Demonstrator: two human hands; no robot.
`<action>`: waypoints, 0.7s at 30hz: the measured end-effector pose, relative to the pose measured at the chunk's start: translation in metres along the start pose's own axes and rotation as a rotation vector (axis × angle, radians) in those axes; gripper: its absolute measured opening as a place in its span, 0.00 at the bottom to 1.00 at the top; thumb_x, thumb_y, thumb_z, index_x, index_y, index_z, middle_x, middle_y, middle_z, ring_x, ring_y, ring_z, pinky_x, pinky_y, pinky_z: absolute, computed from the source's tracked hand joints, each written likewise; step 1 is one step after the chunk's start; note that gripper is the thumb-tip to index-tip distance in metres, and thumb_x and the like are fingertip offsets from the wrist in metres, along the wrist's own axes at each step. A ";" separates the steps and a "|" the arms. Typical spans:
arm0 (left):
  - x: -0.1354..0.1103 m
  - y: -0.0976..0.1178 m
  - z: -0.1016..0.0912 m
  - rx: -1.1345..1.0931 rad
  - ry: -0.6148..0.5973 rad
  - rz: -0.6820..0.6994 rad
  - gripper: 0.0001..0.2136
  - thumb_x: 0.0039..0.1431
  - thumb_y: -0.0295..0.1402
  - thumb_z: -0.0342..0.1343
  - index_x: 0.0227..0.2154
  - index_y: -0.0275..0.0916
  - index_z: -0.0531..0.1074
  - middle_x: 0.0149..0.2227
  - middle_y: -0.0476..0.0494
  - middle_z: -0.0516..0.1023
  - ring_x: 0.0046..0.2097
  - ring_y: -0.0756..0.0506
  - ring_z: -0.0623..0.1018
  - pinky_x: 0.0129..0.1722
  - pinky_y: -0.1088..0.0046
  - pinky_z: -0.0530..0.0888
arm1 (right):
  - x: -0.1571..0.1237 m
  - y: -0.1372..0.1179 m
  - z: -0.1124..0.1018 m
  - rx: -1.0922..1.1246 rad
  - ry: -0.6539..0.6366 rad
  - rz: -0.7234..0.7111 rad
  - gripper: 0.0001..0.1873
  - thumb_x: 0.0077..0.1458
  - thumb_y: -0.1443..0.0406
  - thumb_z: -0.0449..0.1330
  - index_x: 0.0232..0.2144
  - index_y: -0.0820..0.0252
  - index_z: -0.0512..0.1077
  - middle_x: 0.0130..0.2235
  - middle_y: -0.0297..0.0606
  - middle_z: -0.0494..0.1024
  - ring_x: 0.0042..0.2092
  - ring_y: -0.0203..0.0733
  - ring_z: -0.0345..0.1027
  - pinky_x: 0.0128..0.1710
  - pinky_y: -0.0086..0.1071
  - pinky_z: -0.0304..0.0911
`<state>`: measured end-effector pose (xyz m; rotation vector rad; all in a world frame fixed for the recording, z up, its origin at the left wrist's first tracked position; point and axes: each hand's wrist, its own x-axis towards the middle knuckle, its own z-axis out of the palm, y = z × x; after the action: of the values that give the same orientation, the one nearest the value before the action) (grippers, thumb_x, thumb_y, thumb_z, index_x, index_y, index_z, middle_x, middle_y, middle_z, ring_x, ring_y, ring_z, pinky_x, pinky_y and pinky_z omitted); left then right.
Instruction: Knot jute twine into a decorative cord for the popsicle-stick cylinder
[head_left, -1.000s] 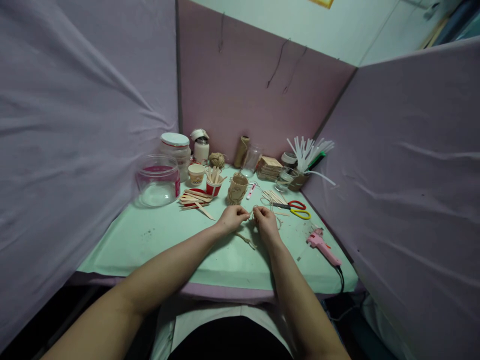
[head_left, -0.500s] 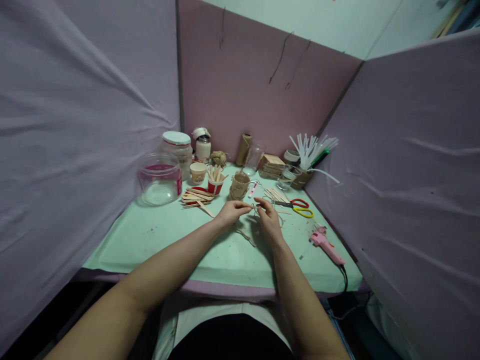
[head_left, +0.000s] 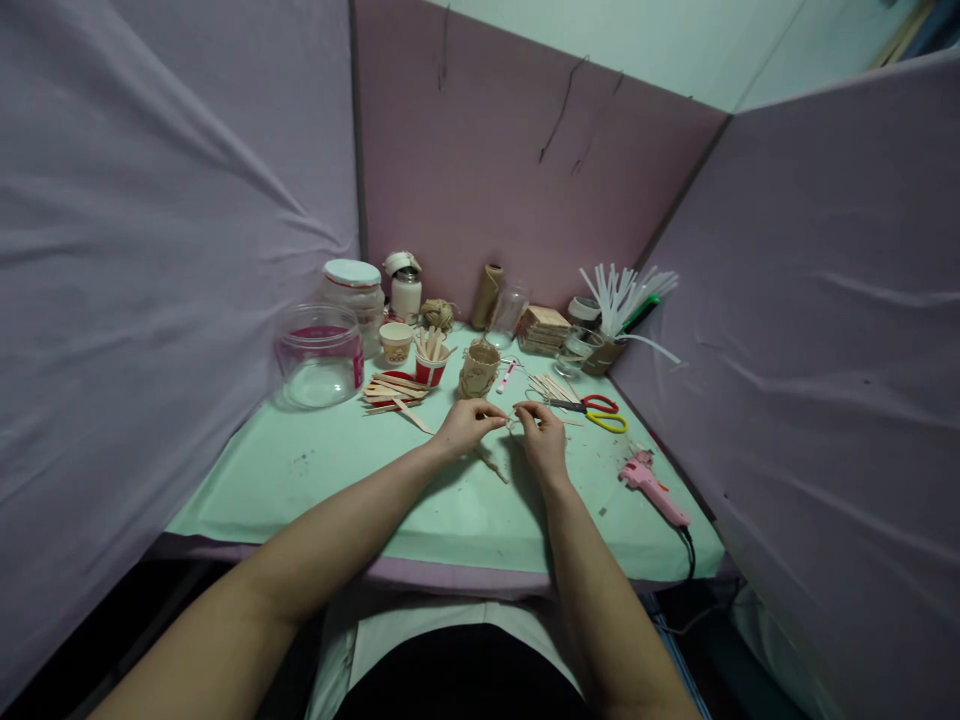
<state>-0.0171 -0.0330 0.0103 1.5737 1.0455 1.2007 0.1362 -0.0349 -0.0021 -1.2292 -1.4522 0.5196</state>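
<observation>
My left hand (head_left: 466, 426) and my right hand (head_left: 541, 440) meet over the middle of the green table (head_left: 330, 480). Both are closed in a pinch on a thin jute twine (head_left: 491, 464), whose loose end trails down onto the table between my wrists. Just beyond my left hand stands a small twine-wrapped jar (head_left: 478, 370). Red and yellow scissors (head_left: 600, 412) lie just right of my right hand.
A pink glue gun (head_left: 651, 488) lies near the right edge. At the back stand a clear plastic jar (head_left: 319, 356), a white-lidded jar (head_left: 354, 288), paper cups with wooden sticks (head_left: 430, 360), a twine ball (head_left: 436, 315), stacked wood pieces (head_left: 543, 330) and white glue sticks (head_left: 622, 300). Purple cloth walls enclose the table.
My hands stayed together on the twine, shifting slightly farther from me; my right hand's fingers opened briefly and pinched again. The trailing end moved a little.
</observation>
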 end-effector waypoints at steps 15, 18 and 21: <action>0.000 0.003 0.000 -0.107 0.067 -0.131 0.12 0.42 0.38 0.63 0.27 0.33 0.78 0.29 0.42 0.78 0.33 0.46 0.73 0.38 0.70 0.68 | -0.003 -0.002 0.002 -0.156 0.078 -0.268 0.16 0.50 0.65 0.54 0.43 0.58 0.70 0.44 0.44 0.69 0.44 0.44 0.63 0.46 0.40 0.59; 0.000 0.003 -0.001 -0.101 0.089 -0.147 0.13 0.43 0.38 0.62 0.28 0.32 0.78 0.29 0.41 0.78 0.33 0.46 0.73 0.37 0.70 0.68 | -0.006 -0.008 0.002 -0.196 0.010 -0.426 0.15 0.51 0.66 0.55 0.43 0.56 0.70 0.45 0.44 0.68 0.49 0.46 0.61 0.50 0.42 0.56; 0.001 0.002 -0.002 -0.068 0.092 -0.130 0.11 0.44 0.37 0.61 0.27 0.32 0.78 0.30 0.41 0.78 0.34 0.46 0.74 0.37 0.70 0.68 | -0.007 -0.010 0.002 -0.251 -0.062 -0.444 0.09 0.53 0.65 0.55 0.37 0.55 0.72 0.41 0.41 0.70 0.46 0.46 0.61 0.49 0.43 0.55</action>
<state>-0.0182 -0.0327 0.0129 1.3878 1.1366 1.2155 0.1296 -0.0442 0.0025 -1.0395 -1.8205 0.0747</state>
